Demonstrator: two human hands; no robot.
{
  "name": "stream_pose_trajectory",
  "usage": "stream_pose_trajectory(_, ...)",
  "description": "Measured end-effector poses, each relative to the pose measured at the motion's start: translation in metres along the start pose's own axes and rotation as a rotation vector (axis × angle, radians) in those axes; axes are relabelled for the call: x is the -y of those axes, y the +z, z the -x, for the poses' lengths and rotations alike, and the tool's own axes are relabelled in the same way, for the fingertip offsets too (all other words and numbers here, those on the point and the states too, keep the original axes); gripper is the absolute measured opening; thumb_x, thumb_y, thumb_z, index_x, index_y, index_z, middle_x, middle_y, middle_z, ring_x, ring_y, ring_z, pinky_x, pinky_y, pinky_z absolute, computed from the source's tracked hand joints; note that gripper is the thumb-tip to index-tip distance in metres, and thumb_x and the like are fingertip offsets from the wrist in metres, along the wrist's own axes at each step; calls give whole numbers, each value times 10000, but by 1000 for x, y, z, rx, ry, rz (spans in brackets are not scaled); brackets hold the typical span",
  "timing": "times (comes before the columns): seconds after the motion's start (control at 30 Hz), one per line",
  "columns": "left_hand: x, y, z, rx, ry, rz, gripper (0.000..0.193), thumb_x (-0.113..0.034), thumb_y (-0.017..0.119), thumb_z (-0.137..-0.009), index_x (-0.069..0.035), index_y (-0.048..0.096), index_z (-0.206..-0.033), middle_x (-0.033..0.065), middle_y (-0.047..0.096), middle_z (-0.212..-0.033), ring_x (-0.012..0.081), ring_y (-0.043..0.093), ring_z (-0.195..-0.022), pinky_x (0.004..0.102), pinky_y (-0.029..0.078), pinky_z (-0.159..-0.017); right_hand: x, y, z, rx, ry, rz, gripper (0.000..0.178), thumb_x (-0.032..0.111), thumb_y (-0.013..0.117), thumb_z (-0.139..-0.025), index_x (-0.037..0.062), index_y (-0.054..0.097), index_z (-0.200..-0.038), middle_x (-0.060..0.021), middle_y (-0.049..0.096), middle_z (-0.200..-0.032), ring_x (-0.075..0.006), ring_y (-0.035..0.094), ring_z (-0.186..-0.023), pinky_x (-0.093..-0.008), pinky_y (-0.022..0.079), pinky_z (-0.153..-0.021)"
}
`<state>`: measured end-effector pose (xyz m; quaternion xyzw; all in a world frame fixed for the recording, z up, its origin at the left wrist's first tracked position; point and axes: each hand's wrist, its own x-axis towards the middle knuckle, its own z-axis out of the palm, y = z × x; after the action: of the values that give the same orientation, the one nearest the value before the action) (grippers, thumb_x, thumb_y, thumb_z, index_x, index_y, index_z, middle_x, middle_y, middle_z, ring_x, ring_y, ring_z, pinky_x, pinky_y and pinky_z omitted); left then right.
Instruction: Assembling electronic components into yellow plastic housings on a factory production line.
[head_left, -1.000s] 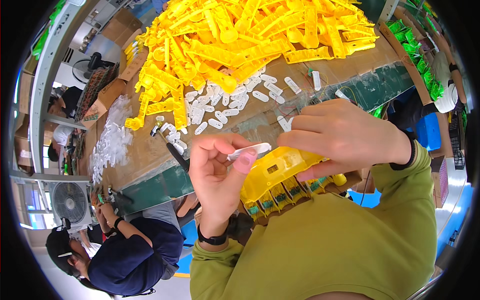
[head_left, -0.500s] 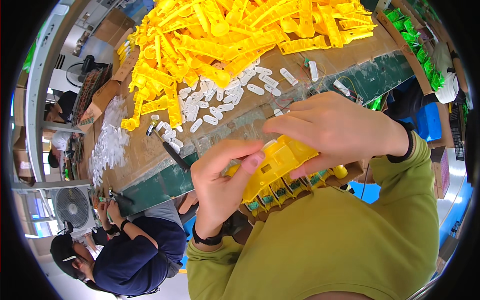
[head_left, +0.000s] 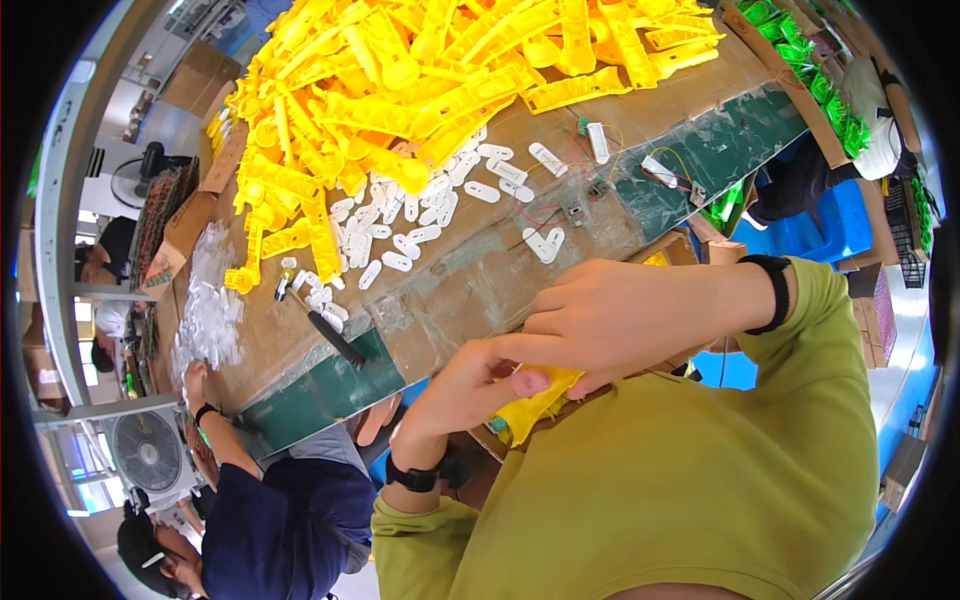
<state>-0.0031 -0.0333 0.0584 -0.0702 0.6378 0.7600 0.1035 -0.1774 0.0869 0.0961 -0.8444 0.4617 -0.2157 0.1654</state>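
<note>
Down and in toward the olive top they come, the left hand (head_left: 475, 385) and right hand (head_left: 620, 310) together, bringing the yellow shell (head_left: 540, 405) lower than it was half a second ago! Right fingers have swung across the top, bent over the shell and covering much of it; left fingers are curled in from the other side, thumb pressed up close to the right hand. Both sets are grasping that shell, tilted between and beneath them. Whether a white piece sits under the fingers, I cannot tell; the hands hide it.

Just beyond the right fingers, two white pieces (head_left: 543, 245) meet in a V on the desk (head_left: 440, 320), uncovered now. Farther out and to the left of the fingers lie the scattered white ovals (head_left: 395, 225), and past those towers the heap of yellow shells (head_left: 400, 80). Left of the left fingers, a hammer (head_left: 335, 338) with a black handle rests near the desk's edge. Well off to the far left, a co-worker's hand (head_left: 195, 380) has reached forward to the pile of translucent pieces (head_left: 210, 310)!
</note>
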Motion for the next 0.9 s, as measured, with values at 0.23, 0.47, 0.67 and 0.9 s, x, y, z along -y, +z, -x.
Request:
stream_pose_trajectory(0.23,40,-14,-12,-47,-45,28,470,-419,426,-883,17,493,-1046,35,553,-846,100,536,-774,225,429,-681,-138,-19,55,-313,723,127,319,295,417,-870,19,520,-994,-143,591,-828,-326,566,-771,-392,450,-661)
stream_pose_trajectory(0.47,41,-15,-11,-263,-24,167,479,-400,421,-885,-4,397,-1152,88,550,-936,173,594,-798,278,468,-673,-228,5,92,-236,800,-33,199,228,524,-792,54,537,-887,-147,582,-830,-283,564,-821,-371,445,-687)
stream_pose_trajectory(0.67,30,-20,-11,-327,19,189,446,-379,434,-883,-11,410,-1134,90,564,-888,171,587,-757,279,461,-659,-197,-15,69,-421,747,-15,168,174,529,-816,41,480,-907,-101,569,-769,-219,559,-682,-310,446,-646)
stream_pose_trajectory(0.9,32,-22,-17,-532,165,71,437,-308,581,-811,-18,440,-1107,58,556,-877,126,546,-744,252,442,-655,-136,-62,44,-691,546,261,85,94,499,-827,58,466,-896,-106,566,-773,-276,570,-716,-335,443,-633)
